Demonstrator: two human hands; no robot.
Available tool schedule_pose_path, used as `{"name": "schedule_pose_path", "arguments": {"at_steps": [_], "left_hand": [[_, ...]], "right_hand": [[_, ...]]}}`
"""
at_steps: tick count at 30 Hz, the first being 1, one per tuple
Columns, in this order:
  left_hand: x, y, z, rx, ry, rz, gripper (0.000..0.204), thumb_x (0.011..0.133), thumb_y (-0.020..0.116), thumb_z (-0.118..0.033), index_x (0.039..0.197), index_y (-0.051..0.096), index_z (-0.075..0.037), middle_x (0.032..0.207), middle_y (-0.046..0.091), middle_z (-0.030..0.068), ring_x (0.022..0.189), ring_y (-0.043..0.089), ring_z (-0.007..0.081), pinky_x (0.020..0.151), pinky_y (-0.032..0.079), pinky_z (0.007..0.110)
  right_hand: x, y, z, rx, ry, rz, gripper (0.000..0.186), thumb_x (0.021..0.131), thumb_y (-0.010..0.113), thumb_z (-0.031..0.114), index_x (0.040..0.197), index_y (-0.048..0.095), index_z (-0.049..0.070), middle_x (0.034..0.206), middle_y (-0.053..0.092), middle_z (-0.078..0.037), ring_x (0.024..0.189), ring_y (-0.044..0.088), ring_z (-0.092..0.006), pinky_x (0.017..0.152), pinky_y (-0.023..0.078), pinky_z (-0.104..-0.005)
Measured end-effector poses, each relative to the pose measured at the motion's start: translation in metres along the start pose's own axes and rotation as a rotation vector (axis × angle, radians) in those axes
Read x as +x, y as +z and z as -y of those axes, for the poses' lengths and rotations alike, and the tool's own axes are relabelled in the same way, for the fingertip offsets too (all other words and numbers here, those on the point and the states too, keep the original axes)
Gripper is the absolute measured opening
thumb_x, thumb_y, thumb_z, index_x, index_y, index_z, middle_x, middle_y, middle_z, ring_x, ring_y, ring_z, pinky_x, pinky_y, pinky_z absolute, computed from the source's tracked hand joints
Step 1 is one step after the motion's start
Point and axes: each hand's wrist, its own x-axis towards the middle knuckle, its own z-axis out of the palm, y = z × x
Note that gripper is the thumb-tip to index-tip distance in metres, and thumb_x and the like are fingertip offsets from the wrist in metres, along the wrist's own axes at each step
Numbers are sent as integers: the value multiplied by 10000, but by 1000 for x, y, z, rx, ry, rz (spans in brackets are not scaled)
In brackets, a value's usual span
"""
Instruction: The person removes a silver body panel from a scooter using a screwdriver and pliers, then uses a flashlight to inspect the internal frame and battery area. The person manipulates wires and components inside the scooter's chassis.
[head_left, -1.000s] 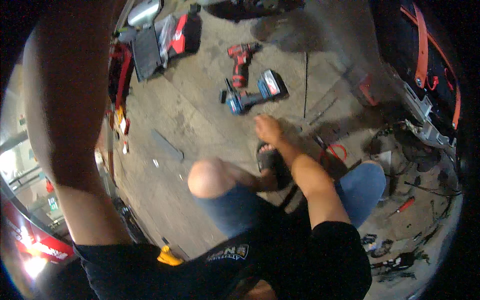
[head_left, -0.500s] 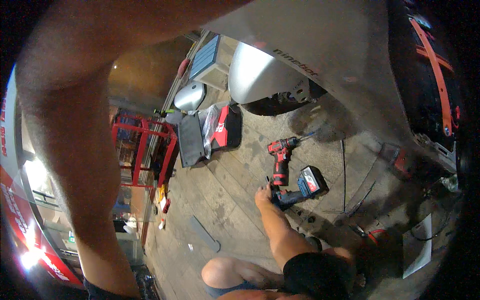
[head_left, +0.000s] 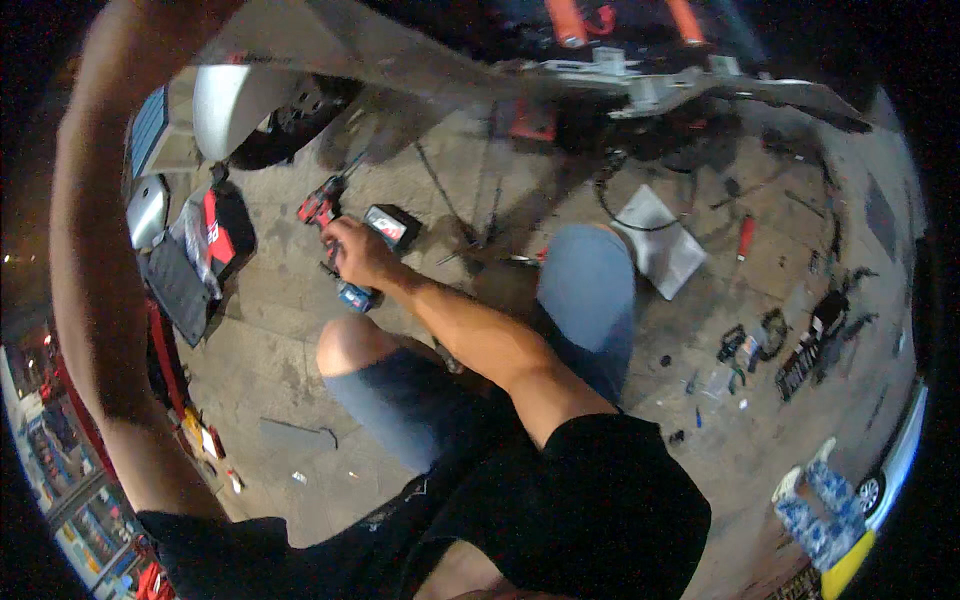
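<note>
A red and black cordless drill (head_left: 318,205) lies on the floor at left of centre, its long bit pointing up and right. My right hand (head_left: 358,252) is closed around its handle, which the fingers largely hide. Just below that hand lies a second power tool with a blue end (head_left: 355,296); the hand covers part of it. Beside the drill's handle sits a dark box-shaped block (head_left: 392,226) with a white and red label. My left arm reaches up along the left side, and its hand is beyond the upper edge.
A silver and black vehicle body (head_left: 400,55) overhangs the top. An open black and red case (head_left: 228,232) lies at left. A white sheet (head_left: 662,240), a red-handled screwdriver (head_left: 746,238) and several small parts lie at right. A blue-white patterned stool-like object (head_left: 820,505) stands lower right.
My view has swung to the right. My right hand has moved from the blue-ended tool to the red drill's handle. The blue-ended tool now lies turned, below the hand.
</note>
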Motion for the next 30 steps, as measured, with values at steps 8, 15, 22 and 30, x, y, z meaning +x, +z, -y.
{"name": "schedule_pose_path", "arguments": {"at_steps": [8, 15, 22, 30], "left_hand": [[27, -10, -8, -329, -61, 51, 403, 663, 753, -59, 1057, 671, -82, 1147, 505, 146, 790, 631, 343, 676, 532, 453], [4, 10, -4, -364, -114, -59, 478, 726, 755, -111, 1184, 620, -143, 1336, 500, 103, 847, 682, 369, 728, 569, 474], [-4, 8, -13, -332, -180, -121, 424, 722, 765, -140, 1129, 648, -135, 1283, 522, 67, 846, 681, 362, 714, 562, 466], [-8, 4, -15, -287, -194, -150, 379, 754, 735, -180, 1122, 655, -130, 1259, 542, 105, 804, 681, 383, 725, 566, 479]], "right_hand": [[-57, -224, 92, 437, 616, -92, 332, 811, 752, 114, 1088, 582, 48, 974, 610, -39, 890, 587, -144, 779, 515, -315], [-143, -263, 180, 539, 647, 453, 386, 833, 666, 0, 1191, 540, 73, 1012, 593, -10, 928, 558, -103, 829, 464, -259], [-144, -278, 191, 310, 759, 561, 520, 930, 655, 73, 1404, 457, -8, 1192, 599, -78, 1081, 584, -161, 976, 457, -302], [-116, -300, 210, 642, 659, 212, 435, 932, 618, 51, 1339, 467, 29, 1136, 612, -100, 1020, 626, -217, 817, 595, -394]]}}
